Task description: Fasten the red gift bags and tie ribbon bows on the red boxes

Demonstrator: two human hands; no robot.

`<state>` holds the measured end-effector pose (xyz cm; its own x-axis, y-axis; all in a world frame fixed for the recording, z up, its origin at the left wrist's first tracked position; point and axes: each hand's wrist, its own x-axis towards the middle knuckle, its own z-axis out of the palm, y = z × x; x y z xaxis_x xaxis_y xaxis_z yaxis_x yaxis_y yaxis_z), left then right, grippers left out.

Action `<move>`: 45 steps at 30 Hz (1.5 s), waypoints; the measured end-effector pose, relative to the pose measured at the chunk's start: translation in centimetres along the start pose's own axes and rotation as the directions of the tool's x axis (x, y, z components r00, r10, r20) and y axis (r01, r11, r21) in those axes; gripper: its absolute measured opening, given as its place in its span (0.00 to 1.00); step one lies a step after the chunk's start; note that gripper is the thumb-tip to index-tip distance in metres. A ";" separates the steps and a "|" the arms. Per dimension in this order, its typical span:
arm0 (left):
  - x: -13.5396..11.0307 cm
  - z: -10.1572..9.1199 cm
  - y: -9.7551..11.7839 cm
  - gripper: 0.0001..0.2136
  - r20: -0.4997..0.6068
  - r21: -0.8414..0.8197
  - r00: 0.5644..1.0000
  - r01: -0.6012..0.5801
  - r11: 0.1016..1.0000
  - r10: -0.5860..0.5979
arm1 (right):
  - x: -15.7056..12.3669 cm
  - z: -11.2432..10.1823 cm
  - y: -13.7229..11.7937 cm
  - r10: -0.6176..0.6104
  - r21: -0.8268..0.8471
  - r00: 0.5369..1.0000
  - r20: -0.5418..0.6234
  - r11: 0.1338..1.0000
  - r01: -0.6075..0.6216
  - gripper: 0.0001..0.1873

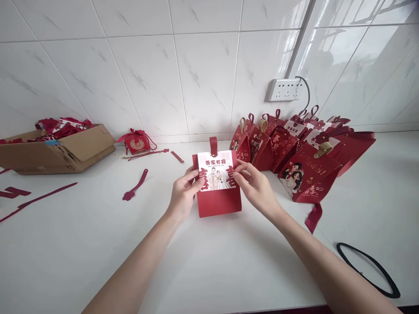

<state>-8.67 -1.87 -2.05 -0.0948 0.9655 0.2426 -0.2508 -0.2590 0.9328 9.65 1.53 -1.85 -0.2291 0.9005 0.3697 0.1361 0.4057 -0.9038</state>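
Note:
Between my two hands stands a red gift box [220,204] with a white printed front panel showing a couple and Chinese characters. A dark red loop handle sticks up from its top. My left hand [183,192] grips the box's left edge, thumb on the front panel and fingers partly behind. On the opposite edge, my right hand [257,187] holds the box the same way, its thumb near the panel's right side. The back of the box and some fingertips are hidden. A dark red flower-ended strap [135,185] lies left of my left hand.
At the left, a cardboard box [83,146] holds red ribbons and pieces. A small red drawstring pouch [136,143] sits near the wall. Several finished-looking red gift boxes [309,170] crowd the right. A black oval ring [368,266] lies front right; a socket strip [285,90] is on the wall.

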 end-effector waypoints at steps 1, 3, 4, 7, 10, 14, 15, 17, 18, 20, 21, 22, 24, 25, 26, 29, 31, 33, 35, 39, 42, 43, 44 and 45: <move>0.0 0.0 0.0 0.11 -0.003 -0.006 1.000 0.006 1.000 -0.006 | 0.0 -0.1 -0.1 -0.004 -0.028 1.000 -0.009 1.000 0.004 0.09; 0.0 0.0 0.0 0.11 -0.011 -0.017 1.000 0.014 1.000 -0.015 | 0.1 -0.3 -0.3 -0.005 -0.050 1.000 -0.016 0.999 0.004 0.09; 0.0 0.0 0.0 0.11 -0.017 -0.023 1.000 0.019 1.000 -0.020 | 0.1 -0.4 -0.4 0.003 -0.036 1.000 -0.011 0.999 -0.003 0.09; 0.1 0.0 0.0 0.12 -0.037 -0.050 0.998 0.050 0.998 -0.052 | 0.2 -0.6 -0.5 0.042 0.059 0.998 0.048 0.997 -0.045 0.08; 0.1 -0.1 0.1 0.14 -0.032 -0.068 0.996 0.078 0.995 -0.080 | 0.4 -0.7 -0.3 0.048 0.159 0.993 0.111 0.985 -0.065 0.11; 0.1 -0.4 0.0 0.12 0.034 -0.005 0.999 0.029 1.000 -0.029 | 0.7 -0.9 0.1 0.048 0.208 0.989 0.141 0.975 -0.077 0.11; 0.0 -0.5 -0.1 0.11 0.057 0.045 0.998 -0.003 0.999 0.000 | 0.7 -0.9 0.2 0.054 0.217 0.989 0.140 0.973 -0.084 0.10; 0.0 -0.7 -0.2 0.10 0.099 0.189 0.993 -0.083 0.978 0.065 | 0.9 -1.0 0.5 0.070 0.255 0.988 0.140 0.961 -0.104 0.08; -0.1 -0.7 -0.2 0.11 0.115 0.265 0.989 -0.125 0.956 0.098 | 0.9 -1.0 0.6 0.079 0.282 0.986 0.147 0.952 -0.118 0.08; 0.0 -0.9 -0.3 0.11 0.133 0.382 0.979 -0.194 0.904 0.154 | 0.9 -1.0 0.7 0.094 0.332 0.980 0.176 0.931 -0.149 0.09; 0.0 -1.0 -0.3 0.12 0.134 0.415 0.976 -0.213 0.885 0.172 | 0.9 -0.9 0.7 0.101 0.349 0.976 0.195 0.922 -0.165 0.10; 0.1 -1.1 -0.2 0.11 0.132 0.431 0.975 -0.220 0.875 0.181 | 0.8 -0.9 0.7 0.108 0.360 0.972 0.210 0.916 -0.180 0.11; 0.2 -1.2 -0.1 0.11 0.123 0.431 0.977 -0.209 0.878 0.173 | 0.8 -0.8 0.6 0.112 0.351 0.967 0.230 0.917 -0.190 0.11; 0.3 -1.3 -0.1 0.10 0.117 0.420 0.980 -0.197 0.886 0.163 | 0.7 -0.7 0.5 0.106 0.332 0.965 0.242 0.925 -0.185 0.10; 0.3 -1.3 -0.1 0.10 0.111 0.407 0.982 -0.184 0.895 0.151 | 0.7 -0.7 0.4 0.096 0.309 0.963 0.253 0.935 -0.175 0.10; 0.3 -1.3 0.0 0.09 0.116 0.374 0.986 -0.152 0.915 0.117 | 0.7 -0.7 0.2 0.066 0.252 0.960 0.272 0.958 -0.137 0.07; 0.3 -1.2 0.0 0.09 0.132 0.365 0.986 -0.140 0.920 0.098 | 0.7 -0.7 0.1 0.046 0.230 0.963 0.266 0.967 -0.109 0.07; 0.3 -1.1 -0.1 0.08 0.140 0.365 0.986 -0.139 0.921 0.094 | 0.7 -0.7 0.2 0.026 0.215 0.965 0.261 0.973 -0.084 0.07; 0.4 -1.2 -0.2 0.08 0.133 0.381 0.986 -0.149 0.913 0.105 | 0.7 -0.7 0.3 0.028 0.217 0.967 0.253 0.973 -0.085 0.07; 0.4 -1.2 -0.6 0.07 0.112 0.451 0.981 -0.191 0.872 0.157 | 0.7 -0.5 0.5 0.025 0.212 0.972 0.232 0.974 -0.076 0.07; 0.3 -1.1 -0.7 0.04 0.112 0.523 0.976 -0.218 0.824 0.187 | 0.9 -0.5 0.9 -0.041 0.180 0.979 0.197 0.984 0.005 0.07; 0.3 -1.0 -0.7 0.04 0.114 0.542 0.974 -0.224 0.810 0.194 | 0.9 -0.4 1.0 -0.061 0.167 0.981 0.184 0.985 0.030 0.07; 0.3 -1.0 -0.8 0.05 0.113 0.554 0.973 -0.228 0.800 0.199 | 1.0 -0.4 1.1 -0.076 0.156 0.982 0.173 0.987 0.049 0.07; 0.3 -1.0 -0.8 0.05 0.111 0.560 0.973 -0.231 0.796 0.203 | 1.0 -0.4 1.1 -0.086 0.147 0.982 0.166 0.987 0.061 0.08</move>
<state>-9.41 -1.44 -3.01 -0.0360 0.8895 0.4555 0.3622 -0.4132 0.8355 9.97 2.99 -2.39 -0.3970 0.8237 0.4048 -0.0217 0.4325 -0.9014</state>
